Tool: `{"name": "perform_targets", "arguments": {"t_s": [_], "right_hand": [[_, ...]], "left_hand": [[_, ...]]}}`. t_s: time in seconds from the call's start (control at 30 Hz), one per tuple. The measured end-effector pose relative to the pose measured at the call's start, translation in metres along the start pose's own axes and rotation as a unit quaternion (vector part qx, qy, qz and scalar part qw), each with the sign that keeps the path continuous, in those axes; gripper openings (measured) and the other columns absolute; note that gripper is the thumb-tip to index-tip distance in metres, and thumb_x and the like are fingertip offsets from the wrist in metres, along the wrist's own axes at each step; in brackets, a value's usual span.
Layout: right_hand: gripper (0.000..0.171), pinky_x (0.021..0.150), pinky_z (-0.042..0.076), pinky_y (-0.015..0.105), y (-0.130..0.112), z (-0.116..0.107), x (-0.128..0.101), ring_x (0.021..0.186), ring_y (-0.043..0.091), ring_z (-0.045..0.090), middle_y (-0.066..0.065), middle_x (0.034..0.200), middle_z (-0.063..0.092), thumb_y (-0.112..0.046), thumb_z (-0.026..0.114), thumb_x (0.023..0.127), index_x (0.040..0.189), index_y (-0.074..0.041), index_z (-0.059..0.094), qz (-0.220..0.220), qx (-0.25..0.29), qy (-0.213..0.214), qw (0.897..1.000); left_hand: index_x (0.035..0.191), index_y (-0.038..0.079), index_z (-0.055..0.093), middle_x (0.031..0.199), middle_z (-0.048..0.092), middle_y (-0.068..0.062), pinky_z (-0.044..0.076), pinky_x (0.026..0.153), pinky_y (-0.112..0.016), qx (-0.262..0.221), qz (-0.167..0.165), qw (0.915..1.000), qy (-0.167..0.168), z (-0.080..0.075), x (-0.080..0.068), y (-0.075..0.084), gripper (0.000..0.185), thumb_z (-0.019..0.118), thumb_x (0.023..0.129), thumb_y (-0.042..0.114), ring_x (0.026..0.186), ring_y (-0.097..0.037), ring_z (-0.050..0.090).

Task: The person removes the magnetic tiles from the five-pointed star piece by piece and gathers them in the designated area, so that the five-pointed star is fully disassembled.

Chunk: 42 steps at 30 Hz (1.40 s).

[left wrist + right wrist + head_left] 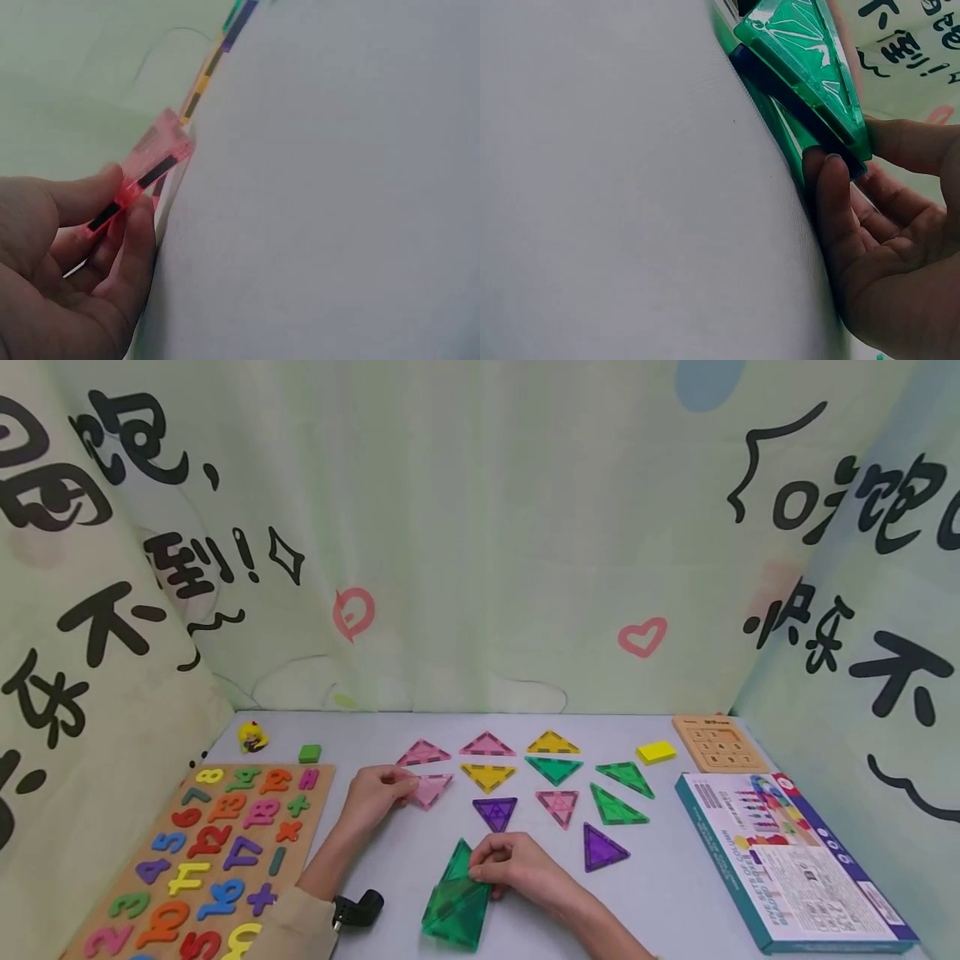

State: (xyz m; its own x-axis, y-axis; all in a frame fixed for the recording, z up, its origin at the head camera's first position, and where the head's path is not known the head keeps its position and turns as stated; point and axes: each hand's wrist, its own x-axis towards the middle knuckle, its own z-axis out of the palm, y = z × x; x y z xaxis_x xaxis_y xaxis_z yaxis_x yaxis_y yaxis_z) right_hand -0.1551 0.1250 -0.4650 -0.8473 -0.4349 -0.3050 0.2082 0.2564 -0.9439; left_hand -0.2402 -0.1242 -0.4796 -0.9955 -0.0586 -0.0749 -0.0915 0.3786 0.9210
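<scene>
My left hand [378, 793] pinches a pink triangular magnetic tile [431, 788] between thumb and fingers. In the left wrist view the pink tile [154, 161] is tilted up off the table, its dark magnet strips visible along the edge. My right hand [517, 870] pinches a corner of a translucent green triangular tile [459, 900], near the table's front. The right wrist view shows this green tile [806, 64] raised at a slant, with a dark blue-looking edge along its underside and more green below. How many pieces overlap there I cannot tell.
Several triangular tiles in pink, yellow, green and purple [603, 847] lie behind and right. At left is a wooden number board [318, 827], with a green block [310, 753] and small yellow figure [252, 737] behind. A box [795, 860], wooden board [718, 743] and yellow block [656, 752] stand right.
</scene>
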Motion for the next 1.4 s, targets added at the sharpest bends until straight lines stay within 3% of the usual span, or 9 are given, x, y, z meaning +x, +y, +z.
{"name": "perform_targets", "arguments": {"t_s": [0.17,0.27,0.4,0.47,0.63,0.77,0.87,1.1,1.4], "right_hand": [[0.023,0.063,0.051,0.025,0.0,0.003,0.0,0.069,0.01,0.057,-0.003,0.079,0.067,-0.021,0.072,0.09,0.101,-0.002,0.069,0.002,-0.001,-0.003,1.0],[0.022,0.063,0.051,0.025,0.001,0.004,0.0,0.069,0.01,0.057,-0.003,0.078,0.066,-0.021,0.071,0.09,0.102,-0.002,0.069,0.004,-0.001,0.001,1.0],[0.023,0.064,0.051,0.025,0.001,0.005,0.001,0.069,0.011,0.057,-0.002,0.079,0.065,-0.021,0.071,0.09,0.102,-0.002,0.069,0.004,0.0,0.006,1.0],[0.023,0.064,0.051,0.026,0.001,0.005,0.0,0.07,0.011,0.057,-0.002,0.079,0.065,-0.021,0.071,0.09,0.103,-0.002,0.069,0.002,0.0,0.007,1.0],[0.022,0.066,0.05,0.027,0.0,0.005,-0.003,0.071,0.011,0.056,-0.001,0.079,0.065,-0.021,0.072,0.089,0.102,-0.003,0.07,-0.007,-0.003,0.011,1.0],[0.022,0.066,0.049,0.027,-0.001,0.004,-0.006,0.071,0.011,0.055,-0.001,0.079,0.065,-0.021,0.073,0.088,0.101,-0.004,0.07,-0.015,-0.006,0.014,1.0],[0.022,0.066,0.048,0.027,0.0,0.002,-0.007,0.071,0.012,0.055,-0.001,0.08,0.065,-0.021,0.073,0.088,0.101,-0.004,0.071,-0.019,-0.007,0.014,1.0],[0.02,0.065,0.047,0.026,0.0,0.003,-0.008,0.071,0.011,0.054,-0.002,0.082,0.066,-0.02,0.072,0.089,0.101,-0.005,0.071,-0.021,-0.006,-0.006,1.0],[0.02,0.065,0.048,0.026,0.002,0.003,-0.006,0.071,0.011,0.054,-0.002,0.083,0.066,-0.019,0.072,0.09,0.102,-0.004,0.071,-0.028,-0.012,-0.022,0.999]], "left_hand": [[0.09,0.007,0.075,0.078,0.063,-0.008,0.043,0.059,-0.028,0.107,0.039,0.9932,0.026,0.003,0.007,0.001,0.017,0.076,0.088,0.024,0.073,-0.019,0.053],[0.098,0.007,0.073,0.096,0.067,-0.012,0.052,0.069,-0.037,0.163,0.051,0.9848,0.032,0.003,0.006,0.002,0.024,0.077,0.087,0.028,0.086,-0.024,0.058],[0.111,0.004,0.067,0.106,0.063,-0.015,0.051,0.073,-0.04,0.188,0.055,0.98,0.038,0.002,-0.004,0.005,0.037,0.078,0.086,0.03,0.091,-0.025,0.056],[0.111,0.006,0.065,0.093,0.061,-0.012,0.045,0.063,-0.034,0.179,0.05,0.9822,0.025,0.001,-0.01,0.005,0.036,0.078,0.086,0.029,0.08,-0.022,0.053],[0.096,0.014,0.069,0.071,0.057,-0.001,0.04,0.056,-0.028,0.158,0.047,0.9823,-0.089,-0.002,-0.031,0.008,0.019,0.077,0.087,0.028,0.064,-0.014,0.05],[0.097,0.014,0.075,0.072,0.061,0.002,0.045,0.061,-0.028,0.126,0.065,0.9609,-0.238,0.0,-0.042,0.014,0.018,0.073,0.09,0.029,0.066,-0.012,0.054],[0.103,0.011,0.076,0.076,0.064,0.003,0.047,0.063,-0.028,0.1,0.068,0.9465,-0.299,0.005,-0.047,0.018,0.022,0.072,0.091,0.03,0.069,-0.011,0.055],[0.103,0.008,0.074,0.075,0.065,0.002,0.047,0.063,-0.028,0.04,0.05,0.9548,-0.29,0.013,-0.048,0.016,0.022,0.072,0.091,0.025,0.068,-0.012,0.056],[0.093,0.004,0.074,0.074,0.068,0.0,0.054,0.063,-0.028,0.032,0.041,0.9656,-0.255,0.01,-0.048,0.011,0.016,0.073,0.09,0.02,0.066,-0.011,0.062]]}}
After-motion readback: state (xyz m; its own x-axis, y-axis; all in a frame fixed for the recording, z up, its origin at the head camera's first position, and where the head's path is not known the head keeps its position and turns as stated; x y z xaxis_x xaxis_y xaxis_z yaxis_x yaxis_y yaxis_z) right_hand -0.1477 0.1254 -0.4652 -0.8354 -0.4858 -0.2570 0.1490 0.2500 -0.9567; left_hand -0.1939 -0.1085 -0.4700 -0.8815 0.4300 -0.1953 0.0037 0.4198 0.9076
